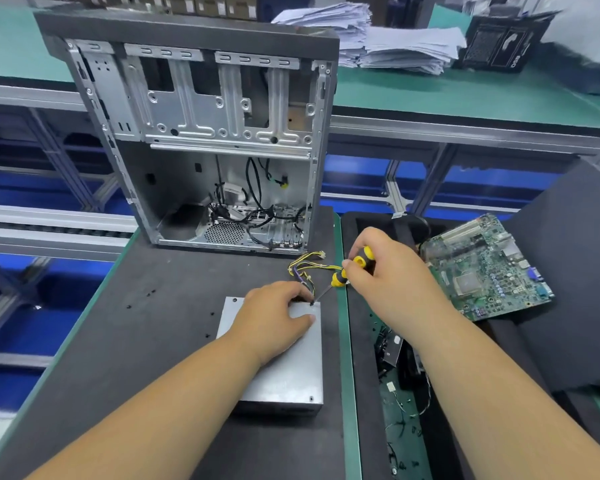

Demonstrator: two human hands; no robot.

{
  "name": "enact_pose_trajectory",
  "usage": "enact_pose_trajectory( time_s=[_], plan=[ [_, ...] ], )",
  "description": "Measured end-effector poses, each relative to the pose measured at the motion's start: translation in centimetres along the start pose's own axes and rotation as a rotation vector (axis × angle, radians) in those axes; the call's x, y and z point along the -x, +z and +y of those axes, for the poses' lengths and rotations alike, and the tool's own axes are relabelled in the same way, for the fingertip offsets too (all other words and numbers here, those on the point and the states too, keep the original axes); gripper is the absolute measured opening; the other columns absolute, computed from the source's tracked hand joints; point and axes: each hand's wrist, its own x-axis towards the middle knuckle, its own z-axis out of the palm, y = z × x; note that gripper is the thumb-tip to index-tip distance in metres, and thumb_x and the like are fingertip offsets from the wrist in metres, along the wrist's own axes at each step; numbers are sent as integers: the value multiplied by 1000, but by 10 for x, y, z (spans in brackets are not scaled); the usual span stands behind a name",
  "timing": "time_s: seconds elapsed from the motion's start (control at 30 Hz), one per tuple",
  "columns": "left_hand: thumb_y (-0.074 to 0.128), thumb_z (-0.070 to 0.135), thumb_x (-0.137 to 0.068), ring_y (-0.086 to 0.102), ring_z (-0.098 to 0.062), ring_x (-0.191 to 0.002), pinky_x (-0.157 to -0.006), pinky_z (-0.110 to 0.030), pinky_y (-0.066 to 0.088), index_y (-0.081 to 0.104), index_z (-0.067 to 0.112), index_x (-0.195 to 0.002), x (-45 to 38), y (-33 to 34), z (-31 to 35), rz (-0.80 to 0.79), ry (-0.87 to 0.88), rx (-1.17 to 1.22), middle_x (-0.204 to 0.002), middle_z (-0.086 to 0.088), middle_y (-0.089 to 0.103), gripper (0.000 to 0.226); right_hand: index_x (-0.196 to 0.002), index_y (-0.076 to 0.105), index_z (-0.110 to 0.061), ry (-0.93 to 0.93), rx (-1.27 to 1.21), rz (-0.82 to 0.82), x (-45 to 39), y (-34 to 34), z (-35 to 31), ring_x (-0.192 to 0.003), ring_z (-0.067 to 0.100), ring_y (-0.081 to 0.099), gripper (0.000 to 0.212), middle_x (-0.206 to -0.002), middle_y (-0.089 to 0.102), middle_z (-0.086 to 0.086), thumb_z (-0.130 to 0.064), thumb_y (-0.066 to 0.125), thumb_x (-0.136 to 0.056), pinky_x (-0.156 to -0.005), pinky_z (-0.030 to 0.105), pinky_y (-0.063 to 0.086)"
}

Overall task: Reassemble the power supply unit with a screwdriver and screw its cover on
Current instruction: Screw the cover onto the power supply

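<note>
Pressing my flat left hand [274, 315] on the cover [284, 362], I grip the screwdriver [347, 271] in my right hand [378, 268], tip square in the corner screw [311, 303].

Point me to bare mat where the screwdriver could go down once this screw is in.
Most room: dark mat left of the power supply unit, short of the loose screws. A smaller patch sits between those screws and the computer case. Crowded: beyond the unit, cable bundle; the right side holds the motherboard and loose parts.
</note>
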Motion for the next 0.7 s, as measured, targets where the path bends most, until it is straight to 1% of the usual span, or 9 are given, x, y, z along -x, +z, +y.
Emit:
enact_pose_trajectory(
  time_s=[0.07, 0.2, 0.27, 0.37, 0.53, 0.6, 0.63, 0.67, 0.7],
  plan=[
    [72, 31, -82, 59, -11, -105, -99, -35, 44, 67, 32, -103, -1, 1, -1, 11, -16, 30, -106, 15, 66, 22, -83, 46, -33, -10, 27, 4, -1, 0, -1, -53, 10, 46, 13, -65, 55, -5, -34, 58, -90, -50, 34, 40],
    [73, 31, -82, 60, -6, -93, -85, -29, 50, 70, 31, -92, -5, 5, -1, 41, -51, 78, -95, 14, 68, 11, -84, 45, -33, -39, 86, -13, -1, -2, -8, -57, 8, 47, 14, -68, 53, -6, -34, 57, -91, -49, 29, 34],
    [74, 32, -82, 61, -4, -87, -80, -27, 50, 71, 30, -87, -8, 8, -1, 59, -70, 93, -89, 14, 68, 7, -86, 44, -32, -58, 139, -39, -2, -3, -12, -60, 8, 48, 14, -70, 52, -7, -34, 57, -91, -50, 29, 31],
    [75, 33, -81, 60, -2, -81, -72, -22, 48, 70, 30, -82, -11, 10, -3, 76, -85, 100, -83, 16, 68, 6, -91, 44, -31, -94, 207, -97, -5, -5, -19, -62, 8, 47, 12, -73, 50, -9, -32, 56, -92, -50, 29, 31],
    [76, 35, -79, 61, -1, -81, -70, -22, 49, 70, 30, -80, -13, 11, -6, 75, -103, 140, -82, 16, 68, 8, -94, 52, -30, -158, 248, -262, -17, -13, -34, -74, 5, 52, 10, -84, 54, -11, -25, 59, -90, -58, 27, 40],
    [75, 36, -79, 61, -1, -81, -71, -23, 50, 69, 31, -81, -13, 12, -7, 71, -102, 140, -83, 16, 67, 8, -92, 56, -29, -157, 367, -290, -27, -16, -40, -72, 3, 49, 6, -80, 53, -11, -28, 61, -90, -55, 23, 34],
    [75, 36, -79, 61, 0, -81, -71, -22, 49, 69, 31, -80, -12, 12, -8, 72, -102, 140, -83, 17, 67, 8, -87, 56, -26, -144, 451, -279, -33, -16, -44, -68, 5, 48, 10, -75, 51, -10, -33, 63, -90, -51, 24, 30],
    [75, 36, -79, 61, 1, -80, -70, -21, 49, 68, 33, -80, -12, 12, -8, 74, -103, 142, -82, 17, 67, 8, -78, 54, -22, -117, 556, -255, -39, -13, -48, -65, 11, 46, 23, -70, 48, -8, -40, 62, -90, -48, 27, 26],
    [75, 36, -79, 60, 3, -79, -69, -20, 48, 68, 34, -79, -12, 12, -9, 74, -104, 142, -82, 18, 67, 8, -70, 47, -19, -69, 676, -221, -43, -8, -53, -61, 16, 43, 38, -66, 44, -4, -49, 57, -92, -47, 27, 23]
  ],
)
